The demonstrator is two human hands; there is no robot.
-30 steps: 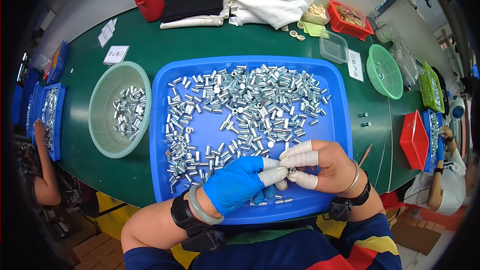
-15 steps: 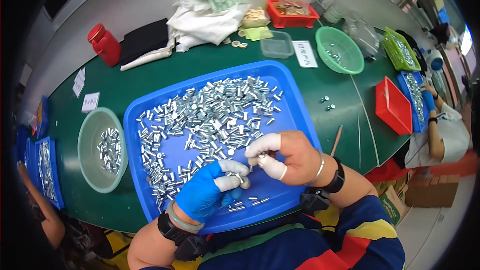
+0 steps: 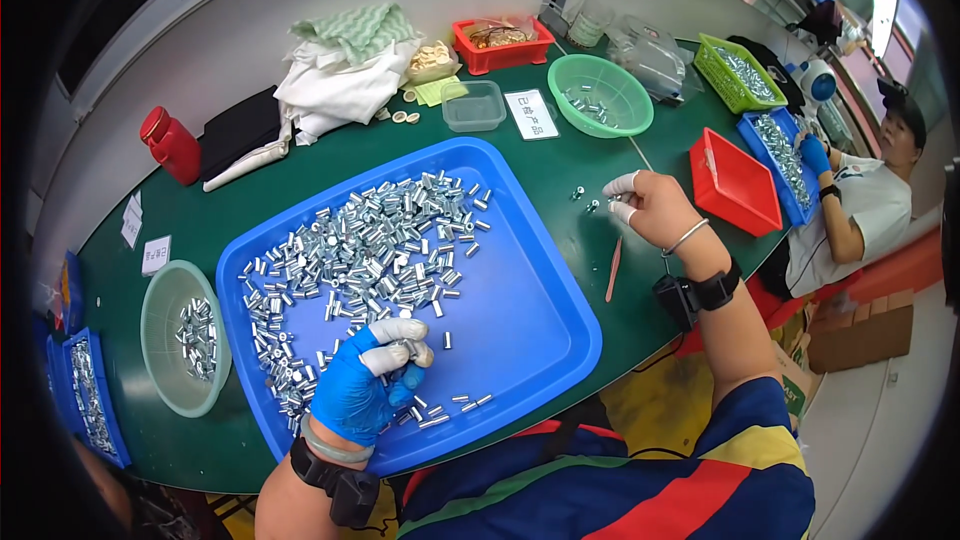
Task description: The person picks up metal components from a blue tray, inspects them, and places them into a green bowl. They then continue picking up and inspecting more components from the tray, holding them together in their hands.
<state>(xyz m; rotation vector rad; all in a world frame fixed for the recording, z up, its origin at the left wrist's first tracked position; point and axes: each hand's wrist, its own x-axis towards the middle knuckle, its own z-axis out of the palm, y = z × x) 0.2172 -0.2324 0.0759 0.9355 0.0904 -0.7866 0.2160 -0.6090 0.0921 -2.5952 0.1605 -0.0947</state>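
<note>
My left hand (image 3: 365,385), in a blue glove with white finger cots, is closed over the near part of the blue tray (image 3: 520,330). A few small metal sleeves (image 3: 408,346) show partly between its fingers. Many loose silver sleeves (image 3: 370,240) are heaped in the tray's far and left parts. Beyond the tray's right side, my right hand (image 3: 655,210), with white cots on thumb and forefinger, pinches one small metal sleeve (image 3: 614,198) low over the green table. Two sleeves (image 3: 592,206) lie right by those fingertips.
Tweezers (image 3: 614,270) lie beside the tray. Green bowls with sleeves stand left (image 3: 150,340) and far right (image 3: 640,105). A red bin (image 3: 735,185) sits on the right, near a co-worker (image 3: 850,190) handling a blue tray. Cloths (image 3: 345,75) and a red flask (image 3: 172,145) stand behind.
My right hand has moved from above the tray, beside my left hand, out to the right over the table. My left hand stays closed over the tray. The view has shifted rightward.
</note>
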